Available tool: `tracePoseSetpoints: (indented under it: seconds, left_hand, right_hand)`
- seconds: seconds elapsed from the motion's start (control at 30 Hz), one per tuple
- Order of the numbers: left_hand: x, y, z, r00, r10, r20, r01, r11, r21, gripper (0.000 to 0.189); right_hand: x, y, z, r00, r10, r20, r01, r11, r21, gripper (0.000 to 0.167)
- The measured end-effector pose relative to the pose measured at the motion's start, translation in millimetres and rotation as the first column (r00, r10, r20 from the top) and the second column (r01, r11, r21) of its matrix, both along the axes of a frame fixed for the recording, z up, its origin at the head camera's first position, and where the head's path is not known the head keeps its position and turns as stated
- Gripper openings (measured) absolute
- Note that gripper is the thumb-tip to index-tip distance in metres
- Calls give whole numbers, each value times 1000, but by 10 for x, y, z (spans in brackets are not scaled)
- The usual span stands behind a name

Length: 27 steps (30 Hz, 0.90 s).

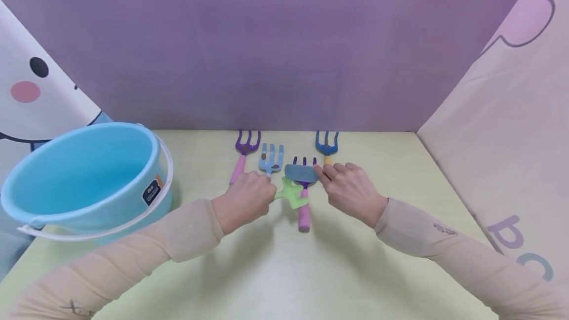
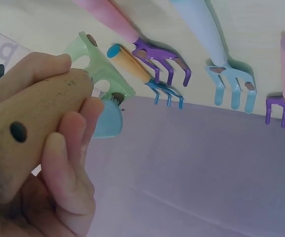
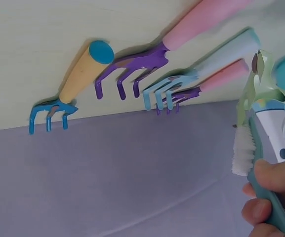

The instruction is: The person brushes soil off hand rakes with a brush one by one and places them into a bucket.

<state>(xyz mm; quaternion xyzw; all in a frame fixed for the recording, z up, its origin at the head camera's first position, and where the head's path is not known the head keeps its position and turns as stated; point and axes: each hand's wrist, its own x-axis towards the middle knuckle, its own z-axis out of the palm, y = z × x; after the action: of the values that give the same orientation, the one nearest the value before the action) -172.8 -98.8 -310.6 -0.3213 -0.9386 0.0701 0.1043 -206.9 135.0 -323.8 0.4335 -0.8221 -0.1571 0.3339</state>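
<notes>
My left hand (image 1: 250,196) grips the wooden handle (image 2: 43,118) of a garden hand tool, its light-green pronged head (image 1: 292,193) pointing right. A brown patch marks that head in the left wrist view. In my right hand (image 1: 351,189) is a teal brush (image 3: 270,202), thumb and fingers around its handle. Its white bristles (image 3: 243,150) are right at the edge of the green head. Below both lies a purple hand rake with a pink handle (image 1: 304,219), partly covered in the head view.
Along the back of the table lie another purple rake (image 1: 247,147), a light-blue rake (image 1: 270,164) and a blue rake (image 1: 326,148) with an orange handle; brown patches show on them. At left stands a light-blue bucket (image 1: 111,206) with a white handle. Purple cloth (image 1: 266,53) hangs behind.
</notes>
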Motion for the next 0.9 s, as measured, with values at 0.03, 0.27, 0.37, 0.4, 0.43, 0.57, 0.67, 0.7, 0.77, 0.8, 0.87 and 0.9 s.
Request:
tracePoseSetpoints:
  seconds: [0.03, 0.27, 0.37, 0.4, 0.43, 0.57, 0.67, 0.7, 0.77, 0.8, 0.87, 0.9]
  left_hand:
    - [5, 0, 3, 1000, 6, 1, -6, 1000, 0, 15]
    - [23, 9, 28, 999, 52, 5, -52, 999, -1, 17]
    - [16, 19, 57, 997, 74, 4, -74, 997, -4, 16]
    - [17, 20, 68, 997, 77, 2, -77, 997, -7, 16]
    - [17, 18, 77, 997, 71, -1, -72, 997, -9, 15]
    - [20, -3, 98, 999, 51, -6, -51, 998, -31, 17]
    - [17, -28, 96, 999, 45, -11, -45, 999, -30, 18]
    - [14, -38, 93, 999, 45, -11, -46, 999, -25, 19]
    - [5, -61, 82, 999, 41, -17, -41, 999, -11, 19]
    - [-1, -74, 75, 999, 41, -16, -41, 999, 0, 19]
    - [-10, -102, 66, 999, 52, 6, -52, 998, 27, 19]
    - [-12, -118, 62, 998, 61, 13, -61, 998, 34, 20]
  right_hand:
    - [-3, 5, -5, 1000, 3, -5, -3, 1000, -12, 38]
    - [-16, 16, -50, 999, 42, -35, -44, 997, -56, 41]
    - [-22, 23, -75, 996, 58, -60, -63, 994, -84, 44]
    - [-26, 26, -82, 996, 62, -68, -68, 993, -99, 45]
    - [-30, 30, -87, 995, 66, -76, -74, 990, -116, 45]
    - [-52, 49, -91, 995, 60, -77, -73, 983, -169, 40]
    - [-75, 67, -91, 999, 41, -32, -46, 979, -201, 34]
    - [-85, 73, -93, 999, 34, -10, -36, 976, -214, 33]
    - [-106, 82, -98, 999, 21, 35, -12, 969, -248, 31]
    - [-118, 86, -101, 998, 15, 58, 2, 963, -269, 31]
    - [-144, 90, -106, 995, 4, 98, 28, 947, -319, 32]
    - [-158, 91, -106, 993, -1, 118, 42, 937, -347, 32]
